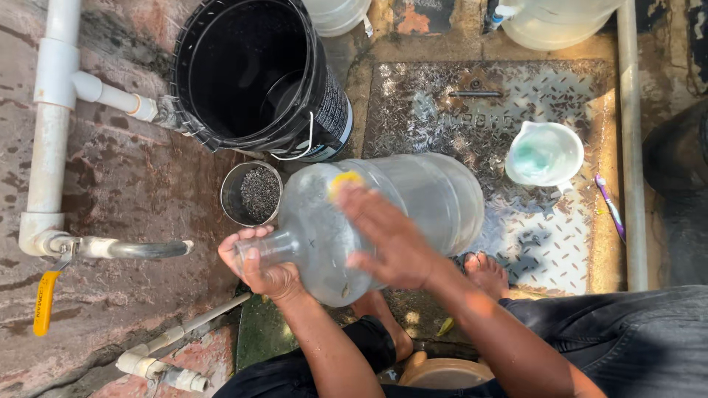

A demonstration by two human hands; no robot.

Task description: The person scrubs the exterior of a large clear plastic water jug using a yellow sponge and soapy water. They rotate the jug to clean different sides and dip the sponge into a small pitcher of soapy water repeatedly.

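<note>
On the wet ground in front of the knees, we see a large clear water jug [398, 214] lying on its side, lifted a little above a metal floor plate [560, 243] with a raised diamond pattern. The left hand [262, 269] is closed around the narrow neck of the jug, with the fingers wrapped over it. The right hand [387, 239] lies on the rounded shoulder of the jug, its fingers spread and pressing a yellow sponge [343, 180], of which only a small part shows above the fingertips.

Just beside the jug, on its left, stands a small metal cup [251, 193] filled with dark grains. Behind this cup is a black plastic bucket [254, 74], tilted, with a wire handle hanging on its side. To the right of the jug, on the floor plate, there is a white plastic jug [544, 153] with something pale green inside, and further right a purple toothbrush [611, 206] lies near a vertical pipe.

On the left wall we see white plastic pipes [51, 110] and a tap with a yellow lever [44, 302]. Under the jug, a bare foot [487, 273] rests on the plate. Two other clear containers are partly visible at the top edge.
</note>
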